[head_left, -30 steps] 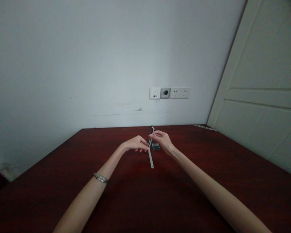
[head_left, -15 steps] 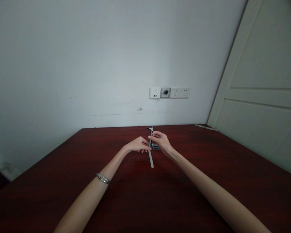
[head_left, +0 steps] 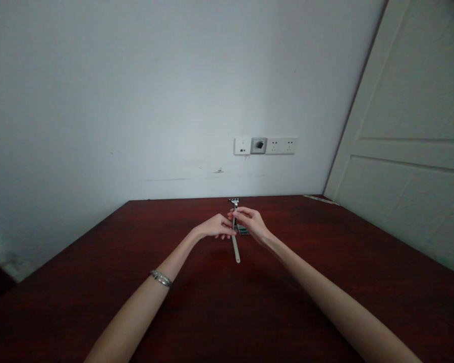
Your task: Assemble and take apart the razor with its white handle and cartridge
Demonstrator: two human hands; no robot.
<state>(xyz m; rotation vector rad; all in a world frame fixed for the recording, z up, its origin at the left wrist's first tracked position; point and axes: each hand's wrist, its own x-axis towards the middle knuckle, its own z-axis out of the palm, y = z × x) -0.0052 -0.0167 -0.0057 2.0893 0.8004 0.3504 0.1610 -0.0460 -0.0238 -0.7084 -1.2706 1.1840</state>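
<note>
A razor [head_left: 236,248] with a long silver handle and a dark T-shaped head points away from me above the table, its head at the far end. My left hand [head_left: 215,226] pinches the middle of the handle from the left. From the right, my right hand [head_left: 251,222] closes thumb and fingers on the handle just below the head. Some fingertips are hidden behind the handle. A small clear case [head_left: 243,231] with green inside lies on the table beyond the handle, partly covered by my right hand.
The dark red wooden table [head_left: 227,312] runs back to a pale wall [head_left: 174,101] with a row of sockets [head_left: 282,146]. A white panelled door [head_left: 408,166] stands at the right. A thin pale strip [head_left: 321,199] lies near the table's back right corner.
The razor's head has turned and now faces me more squarely. My right fingers have shifted slightly around the handle; my left hand stays nearly where it was.
</note>
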